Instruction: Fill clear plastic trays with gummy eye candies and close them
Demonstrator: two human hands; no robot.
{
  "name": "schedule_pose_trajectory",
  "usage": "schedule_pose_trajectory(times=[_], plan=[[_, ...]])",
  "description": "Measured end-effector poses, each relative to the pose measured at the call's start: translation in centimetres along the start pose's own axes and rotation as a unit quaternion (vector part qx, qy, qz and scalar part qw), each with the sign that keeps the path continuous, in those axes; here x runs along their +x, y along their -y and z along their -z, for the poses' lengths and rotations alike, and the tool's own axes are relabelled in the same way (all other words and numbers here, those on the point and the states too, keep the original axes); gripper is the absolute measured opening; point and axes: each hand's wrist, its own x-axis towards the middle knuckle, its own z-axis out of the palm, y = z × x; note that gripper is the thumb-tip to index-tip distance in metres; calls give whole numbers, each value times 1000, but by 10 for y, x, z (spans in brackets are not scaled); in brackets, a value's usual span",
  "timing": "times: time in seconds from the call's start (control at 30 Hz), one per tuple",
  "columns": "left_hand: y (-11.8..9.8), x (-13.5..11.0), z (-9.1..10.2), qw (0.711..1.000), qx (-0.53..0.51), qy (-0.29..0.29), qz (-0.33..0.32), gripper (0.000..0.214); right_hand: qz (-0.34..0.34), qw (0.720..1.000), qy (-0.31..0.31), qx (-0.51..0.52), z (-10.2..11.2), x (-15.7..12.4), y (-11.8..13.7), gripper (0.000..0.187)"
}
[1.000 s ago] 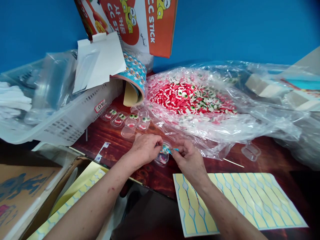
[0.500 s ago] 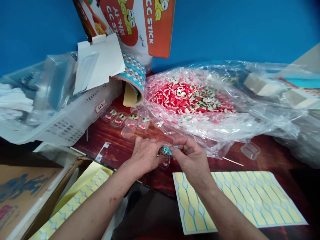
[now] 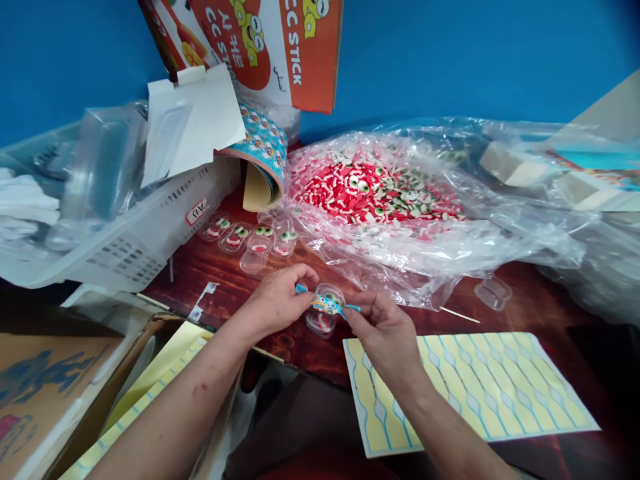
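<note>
A narrow blue printed sticker label (image 3: 326, 305) stretches across a small clear plastic case (image 3: 321, 327). Green-and-white eye pieces and a red-and-white mouth piece show inside that case. My left hand (image 3: 277, 303) pinches the label's left end between thumb and fingers. At the other end, my right hand (image 3: 385, 328) is closed on the label's right tip. Behind my left hand, several similar clear cases (image 3: 257, 250) with eye and mouth pieces lie in a row on the dark wooden table (image 3: 220, 270).
A large clear bag (image 3: 425, 250) of red, white and green pieces lies beyond my hands. A yellow sticker backing sheet (image 3: 480, 393) is at right, a white plastic basket (image 3: 135, 250) at left. An empty clear case (image 3: 493, 293) and a roll of blue labels (image 3: 265, 137) are nearby.
My left hand has moved left off the case and now grips the label's left end. The label, earlier bunched between my fingers, now lies straight across the case. The view has shifted slightly.
</note>
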Motion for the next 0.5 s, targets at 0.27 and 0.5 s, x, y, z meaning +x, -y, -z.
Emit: schedule_pose_trajectory(times=[0.27,0.5], plan=[[-8,4,-7,992,126,13,1,10,44,986,-15,-160,4,5,-6,19],[-10,4,-6,989,146,17,14,9,107,963,-5,-246,4,7,-5,13]])
